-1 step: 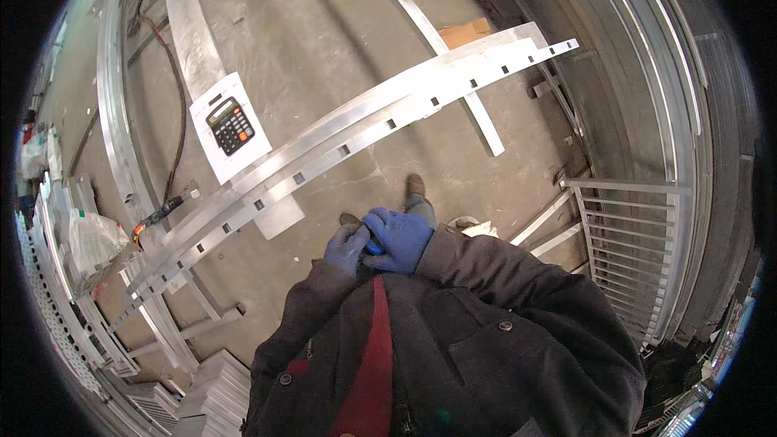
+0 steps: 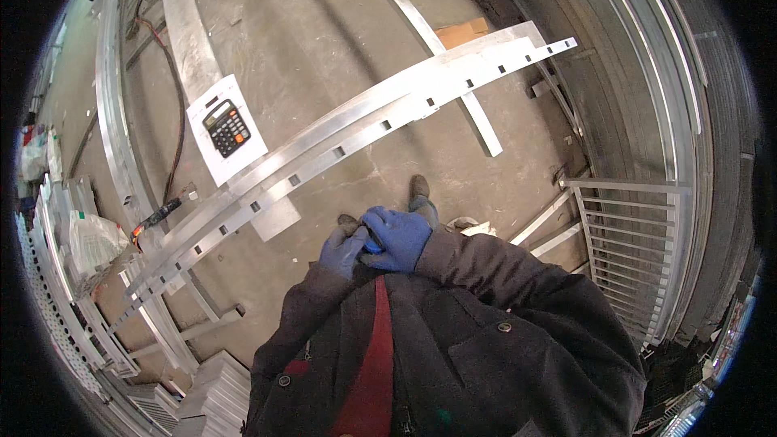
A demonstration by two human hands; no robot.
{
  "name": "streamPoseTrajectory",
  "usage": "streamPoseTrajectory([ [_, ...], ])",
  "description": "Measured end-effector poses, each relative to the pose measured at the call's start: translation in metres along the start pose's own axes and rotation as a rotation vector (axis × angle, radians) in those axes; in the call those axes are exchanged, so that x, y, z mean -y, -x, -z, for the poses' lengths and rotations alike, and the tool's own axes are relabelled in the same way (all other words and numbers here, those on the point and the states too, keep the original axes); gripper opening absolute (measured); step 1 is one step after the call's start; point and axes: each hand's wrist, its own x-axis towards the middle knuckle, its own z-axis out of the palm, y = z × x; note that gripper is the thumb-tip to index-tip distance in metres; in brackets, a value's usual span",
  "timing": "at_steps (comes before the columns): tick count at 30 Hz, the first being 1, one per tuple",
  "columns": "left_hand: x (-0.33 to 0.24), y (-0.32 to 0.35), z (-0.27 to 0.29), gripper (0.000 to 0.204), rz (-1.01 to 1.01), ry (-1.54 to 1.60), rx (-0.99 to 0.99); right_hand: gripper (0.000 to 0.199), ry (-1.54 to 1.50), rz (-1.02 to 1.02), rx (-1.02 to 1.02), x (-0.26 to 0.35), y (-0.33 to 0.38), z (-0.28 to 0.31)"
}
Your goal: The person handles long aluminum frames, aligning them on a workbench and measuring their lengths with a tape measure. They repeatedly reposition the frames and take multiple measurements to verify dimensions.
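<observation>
Both hands, in blue work gloves, meet in front of my jacket. My right hand is closed around a small bright-blue object with dark parts, mostly hidden by the fingers. My left hand is closed too, its fingertips pressed together against the left side of that object; what they pinch cannot be made out. Beyond them a long metal rail with square holes runs across on supports. A black calculator with orange keys lies on a white paper sheet at the rail's far side.
A metal bar crosses under the rail at right. A ladder-like metal frame leans at the right. At left are a cable, a plastic bag and stacked metal profiles. Cardboard lies beyond the rail.
The view has shifted very slightly, so the rail and calculator sit a little to the left. Both hands keep their hold, and the left has moved slightly left.
</observation>
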Motion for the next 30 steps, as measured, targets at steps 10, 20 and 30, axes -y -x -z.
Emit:
streamPoseTrajectory([
  [10,0.009,-0.094,-0.164,0.034,0.354,-0.040,0.081,0.064,-0.463,-0.340,0.691,-0.197,0.069,0.070],
  [20,-0.026,-0.180,-0.297,0.029,0.564,0.002,-0.065,0.038,-0.846,-0.199,0.431,-0.341,0.133,0.118],
  [30,0.036,-0.244,-0.247,0.032,0.455,0.365,-0.383,0.032,0.103,-0.359,0.238,-0.497,0.158,0.210],
])
